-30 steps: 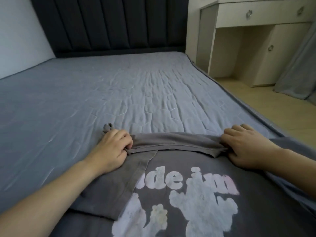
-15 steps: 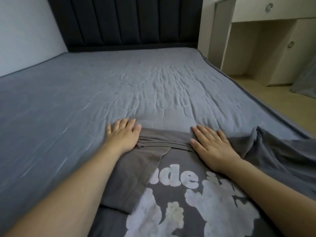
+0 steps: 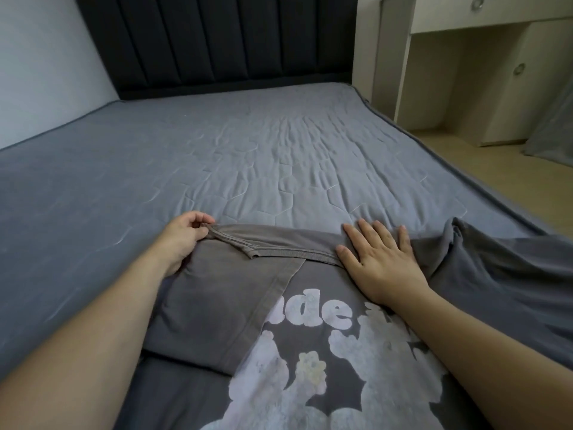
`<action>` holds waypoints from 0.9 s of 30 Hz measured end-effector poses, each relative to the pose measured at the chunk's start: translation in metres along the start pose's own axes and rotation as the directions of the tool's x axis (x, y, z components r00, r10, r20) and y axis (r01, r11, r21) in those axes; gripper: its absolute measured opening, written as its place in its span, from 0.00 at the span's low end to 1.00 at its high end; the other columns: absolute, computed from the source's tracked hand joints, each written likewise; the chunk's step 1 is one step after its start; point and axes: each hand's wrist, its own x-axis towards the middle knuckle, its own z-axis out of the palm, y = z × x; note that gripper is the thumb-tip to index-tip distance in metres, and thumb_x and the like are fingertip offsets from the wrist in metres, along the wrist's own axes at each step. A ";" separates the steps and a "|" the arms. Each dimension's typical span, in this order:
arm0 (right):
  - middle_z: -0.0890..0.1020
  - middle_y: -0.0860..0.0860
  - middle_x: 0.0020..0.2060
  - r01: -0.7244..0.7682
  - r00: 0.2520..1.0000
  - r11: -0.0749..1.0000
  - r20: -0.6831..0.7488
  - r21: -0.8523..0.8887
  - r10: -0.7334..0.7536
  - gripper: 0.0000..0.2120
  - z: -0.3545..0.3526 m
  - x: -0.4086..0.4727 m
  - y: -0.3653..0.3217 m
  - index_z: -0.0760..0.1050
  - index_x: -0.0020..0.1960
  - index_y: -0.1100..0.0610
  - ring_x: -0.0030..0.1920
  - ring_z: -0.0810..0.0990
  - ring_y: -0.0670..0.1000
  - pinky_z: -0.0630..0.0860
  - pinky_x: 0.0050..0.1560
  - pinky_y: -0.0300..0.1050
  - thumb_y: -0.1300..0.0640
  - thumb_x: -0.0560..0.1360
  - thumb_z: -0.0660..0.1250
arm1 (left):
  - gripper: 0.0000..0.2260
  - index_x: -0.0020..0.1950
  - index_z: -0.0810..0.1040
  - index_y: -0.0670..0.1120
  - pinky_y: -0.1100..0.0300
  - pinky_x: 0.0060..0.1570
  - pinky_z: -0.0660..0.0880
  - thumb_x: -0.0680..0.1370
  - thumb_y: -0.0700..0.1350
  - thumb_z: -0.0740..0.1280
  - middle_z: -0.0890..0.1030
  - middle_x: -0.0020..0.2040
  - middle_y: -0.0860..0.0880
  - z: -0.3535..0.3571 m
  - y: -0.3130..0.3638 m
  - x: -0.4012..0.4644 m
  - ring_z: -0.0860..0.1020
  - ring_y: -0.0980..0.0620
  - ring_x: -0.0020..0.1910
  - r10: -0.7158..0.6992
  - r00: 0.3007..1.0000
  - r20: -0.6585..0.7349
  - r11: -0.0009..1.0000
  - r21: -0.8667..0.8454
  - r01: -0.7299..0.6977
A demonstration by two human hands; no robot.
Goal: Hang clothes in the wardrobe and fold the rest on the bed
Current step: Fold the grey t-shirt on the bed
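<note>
Head view: dark grey cotton T-shirt with white print [image 3: 310,352] lies on the blue-grey quilted bed [image 3: 248,169], one sleeve folded inward. Left hand [image 3: 183,240] pinches the shirt's top edge with curled fingers. Right hand [image 3: 384,262] presses it flat, fingers straight.

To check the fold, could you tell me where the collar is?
Head view, centre: the collar lies between the left hand and right hand.

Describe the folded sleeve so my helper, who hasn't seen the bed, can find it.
On the grey bed, a dark grey T-shirt with a white print lies at the near edge. The sleeve is the plain flap folded over its left side, beside the left hand; unlike the front, it has no print.
</note>
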 end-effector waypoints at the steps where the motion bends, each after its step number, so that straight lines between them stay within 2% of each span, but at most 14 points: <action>1: 0.49 0.44 0.77 -0.001 1.000 1.000 -0.007 0.000 0.001 0.33 0.000 0.000 0.000 0.46 0.77 0.41 0.77 0.42 0.48 0.32 0.73 0.57 0.32 0.74 0.33 | 0.15 0.43 0.76 0.48 0.63 0.39 0.69 0.77 0.28 0.61 0.76 0.39 0.46 -0.003 0.000 0.000 0.72 0.53 0.38 -0.002 0.999 0.043 1.000 -0.025 0.003; 5: 0.50 0.44 0.77 -0.002 1.000 1.000 -0.024 0.006 0.002 0.33 0.001 0.001 -0.001 0.47 0.77 0.41 0.77 0.44 0.48 0.34 0.74 0.57 0.32 0.74 0.34 | 0.12 0.40 0.76 0.45 0.57 0.40 0.72 0.73 0.29 0.64 0.79 0.40 0.43 0.000 0.006 0.005 0.75 0.47 0.40 0.114 0.993 -0.025 0.942 0.320 -0.100; 7: 0.50 0.44 0.77 0.000 1.000 1.000 -0.023 0.002 0.000 0.33 0.000 0.000 -0.001 0.47 0.77 0.41 0.77 0.44 0.48 0.35 0.74 0.57 0.32 0.74 0.34 | 0.09 0.41 0.77 0.43 0.54 0.45 0.72 0.71 0.30 0.64 0.80 0.44 0.41 0.005 0.006 0.004 0.77 0.43 0.44 0.286 0.956 -0.066 0.789 0.582 -0.196; 10: 0.51 0.44 0.77 0.000 1.000 1.000 -0.024 0.001 0.000 0.32 0.000 0.000 -0.001 0.47 0.76 0.40 0.77 0.44 0.48 0.35 0.74 0.57 0.33 0.75 0.35 | 0.07 0.41 0.77 0.39 0.52 0.43 0.69 0.70 0.29 0.63 0.78 0.45 0.39 0.010 0.002 -0.004 0.76 0.39 0.45 0.491 0.871 0.029 0.580 0.735 -0.351; 12: 0.51 0.44 0.77 0.000 1.000 1.000 -0.024 0.001 0.000 0.31 0.000 0.000 0.000 0.47 0.76 0.40 0.77 0.44 0.48 0.35 0.74 0.57 0.33 0.75 0.35 | 0.08 0.45 0.78 0.39 0.49 0.45 0.72 0.72 0.31 0.62 0.78 0.48 0.40 0.007 0.004 -0.009 0.76 0.39 0.49 0.484 0.867 0.119 0.460 0.808 -0.368; 14: 0.50 0.44 0.77 0.003 1.000 1.000 -0.016 0.002 -0.003 0.31 0.000 0.000 -0.001 0.47 0.76 0.40 0.77 0.44 0.48 0.35 0.74 0.57 0.33 0.75 0.35 | 0.12 0.52 0.80 0.42 0.49 0.52 0.74 0.74 0.33 0.60 0.79 0.53 0.43 0.004 0.011 -0.014 0.76 0.41 0.55 0.345 0.911 0.224 0.276 0.904 -0.326; 16: 0.49 0.44 0.77 0.008 1.000 1.000 -0.009 0.003 -0.008 0.31 0.000 0.001 -0.001 0.46 0.76 0.41 0.77 0.43 0.48 0.34 0.74 0.57 0.34 0.76 0.36 | 0.13 0.55 0.79 0.43 0.51 0.56 0.74 0.75 0.36 0.60 0.79 0.55 0.44 0.007 0.025 -0.023 0.76 0.43 0.57 0.276 0.940 0.199 0.060 0.973 -0.224; 17: 0.49 0.44 0.77 0.010 1.000 1.000 -0.003 0.003 -0.010 0.30 0.001 0.002 -0.001 0.46 0.76 0.41 0.77 0.43 0.48 0.34 0.73 0.57 0.35 0.76 0.36 | 0.13 0.55 0.80 0.42 0.51 0.57 0.72 0.74 0.37 0.60 0.79 0.55 0.44 0.014 0.036 -0.028 0.76 0.43 0.57 0.305 0.938 0.165 0.026 0.983 -0.181; 18: 0.49 0.44 0.77 0.008 1.000 1.000 0.004 0.003 -0.008 0.29 0.001 0.002 0.000 0.45 0.77 0.41 0.77 0.43 0.48 0.34 0.74 0.57 0.36 0.77 0.36 | 0.13 0.54 0.80 0.42 0.51 0.58 0.70 0.73 0.38 0.61 0.80 0.55 0.44 0.027 0.045 -0.030 0.76 0.42 0.57 0.363 0.919 0.155 0.068 0.979 -0.192; 20: 0.48 0.44 0.77 0.003 1.000 1.000 0.019 0.000 -0.003 0.27 0.002 0.003 0.001 0.44 0.77 0.41 0.77 0.42 0.48 0.34 0.74 0.58 0.38 0.78 0.36 | 0.15 0.58 0.80 0.42 0.51 0.63 0.68 0.74 0.41 0.60 0.79 0.61 0.44 0.059 0.062 -0.034 0.75 0.42 0.61 0.428 0.893 0.138 0.398 0.859 -0.324; 21: 0.48 0.44 0.78 0.003 1.000 1.000 0.029 0.002 -0.003 0.27 0.001 0.003 0.001 0.44 0.77 0.41 0.77 0.42 0.48 0.34 0.74 0.58 0.40 0.79 0.36 | 0.17 0.64 0.77 0.44 0.48 0.68 0.63 0.78 0.44 0.57 0.75 0.67 0.45 0.074 0.067 -0.037 0.72 0.44 0.66 0.350 0.922 0.163 0.572 0.743 -0.348; 22: 0.47 0.44 0.78 0.007 0.999 1.000 0.043 0.009 -0.007 0.26 0.001 0.003 0.000 0.43 0.77 0.41 0.77 0.42 0.48 0.34 0.73 0.58 0.40 0.79 0.36 | 0.19 0.70 0.72 0.48 0.44 0.72 0.56 0.81 0.49 0.53 0.69 0.73 0.48 0.087 0.066 -0.041 0.66 0.47 0.71 0.236 0.946 0.223 0.657 0.681 -0.324; 24: 0.46 0.43 0.77 0.027 0.997 0.999 0.077 0.031 -0.029 0.26 -0.004 0.003 0.000 0.42 0.77 0.41 0.77 0.41 0.47 0.33 0.74 0.56 0.41 0.80 0.37 | 0.25 0.77 0.57 0.55 0.39 0.73 0.42 0.81 0.60 0.45 0.54 0.79 0.53 0.103 0.048 -0.050 0.51 0.50 0.78 0.059 0.954 0.293 0.576 0.770 -0.272; 27: 0.46 0.43 0.77 0.054 0.992 0.999 0.114 0.006 -0.054 0.26 -0.015 0.005 0.016 0.44 0.77 0.42 0.77 0.42 0.47 0.35 0.74 0.56 0.41 0.80 0.38 | 0.32 0.78 0.46 0.58 0.40 0.72 0.37 0.77 0.69 0.40 0.44 0.80 0.54 0.097 0.022 -0.045 0.42 0.51 0.78 0.035 0.973 0.228 0.509 0.834 -0.214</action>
